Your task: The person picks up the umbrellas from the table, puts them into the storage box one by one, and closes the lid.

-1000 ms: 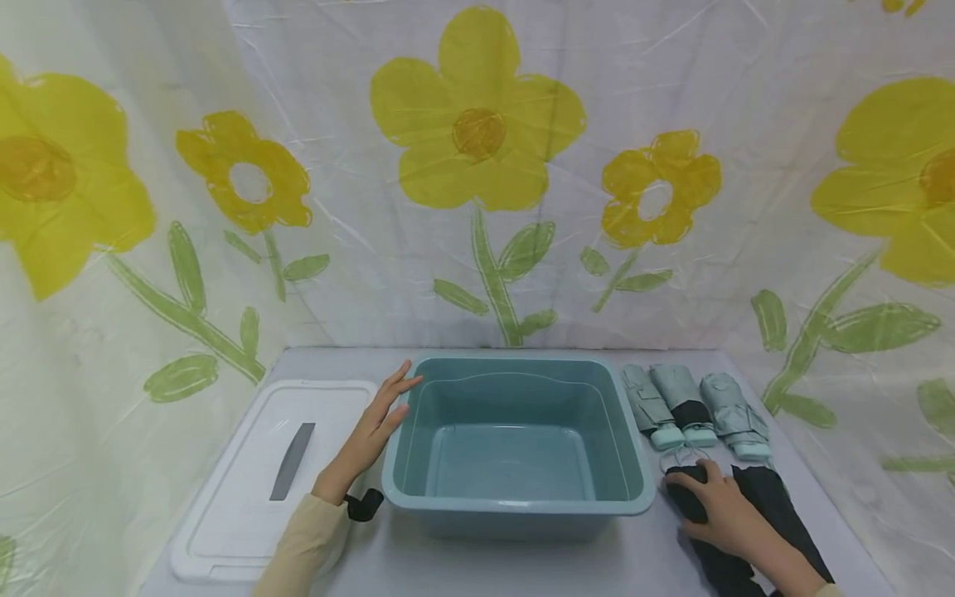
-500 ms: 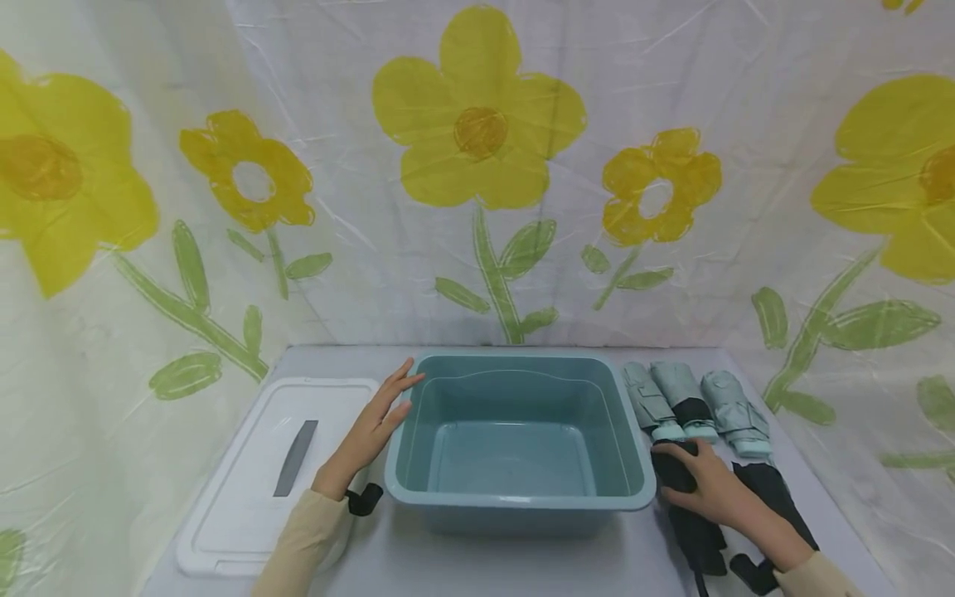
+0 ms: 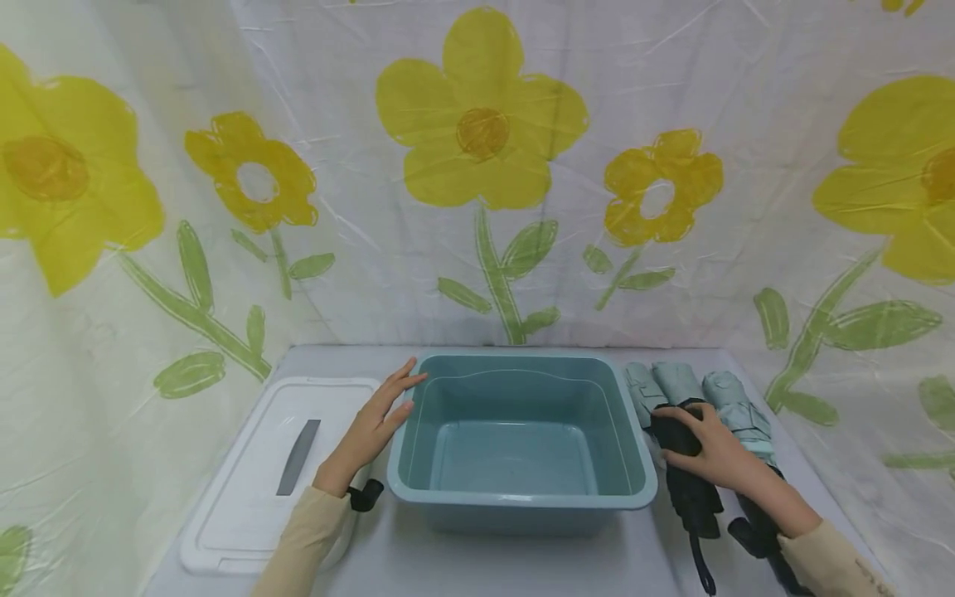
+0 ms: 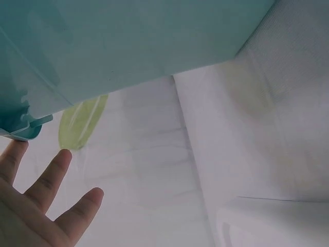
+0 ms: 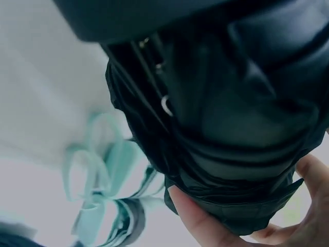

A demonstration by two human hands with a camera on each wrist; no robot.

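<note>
My right hand (image 3: 716, 452) grips a folded black umbrella (image 3: 690, 497) just right of the bin, its wrist strap hanging toward me. In the right wrist view the umbrella's dark folds (image 5: 221, 113) fill much of the picture, with thumb and fingers around its end. My left hand (image 3: 373, 427) lies against the left rim of the blue-green plastic bin (image 3: 522, 501), fingers extended. One fingertip meets the rim in the left wrist view, where the hand (image 4: 46, 206) is partly cut off. The bin holds nothing.
Folded pale green umbrellas (image 3: 739, 414) lie behind my right hand, partly covered by the black one. A second black umbrella (image 3: 757, 514) lies under my right forearm. A white lid (image 3: 246, 497) with a grey handle lies left of the bin. A flowered curtain hangs behind.
My right hand has taken hold of the black umbrella and moved it away from me, so that it now overlaps the pale green umbrellas. My left hand has stayed at the rim.
</note>
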